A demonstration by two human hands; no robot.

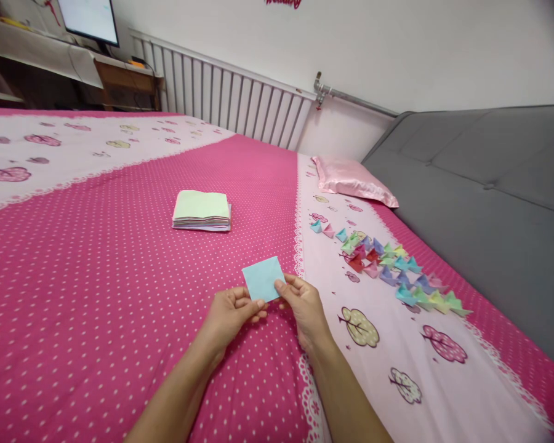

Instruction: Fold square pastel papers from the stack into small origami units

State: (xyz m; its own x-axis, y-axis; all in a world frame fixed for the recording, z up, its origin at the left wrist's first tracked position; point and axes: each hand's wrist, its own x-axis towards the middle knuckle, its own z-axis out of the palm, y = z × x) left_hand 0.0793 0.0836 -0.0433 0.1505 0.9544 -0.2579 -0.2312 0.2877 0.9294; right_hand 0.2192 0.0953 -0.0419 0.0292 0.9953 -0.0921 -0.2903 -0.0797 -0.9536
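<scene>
A light blue square of paper [262, 277] is held up between both hands, tilted a little, above the bed. My left hand [233, 314] pinches its lower left corner, thumb in front and fingers behind. At its right edge my right hand [303, 304] grips it the same way, the thumb lying on the front face. Beyond the hands, to the left, a stack of coloured paper sheets [202, 211] lies on the bedspread, a pale green one on top. Over to the right stand several small folded paper boats [388, 261] in many colours, set in rows.
The pink dotted bedspread [96, 295] covers the bed. A pink satin pillow [353, 180] lies near the grey padded headboard [484, 184] at right. Behind the bed are a white radiator [226, 89] and a desk [124, 77] with a monitor [90, 21].
</scene>
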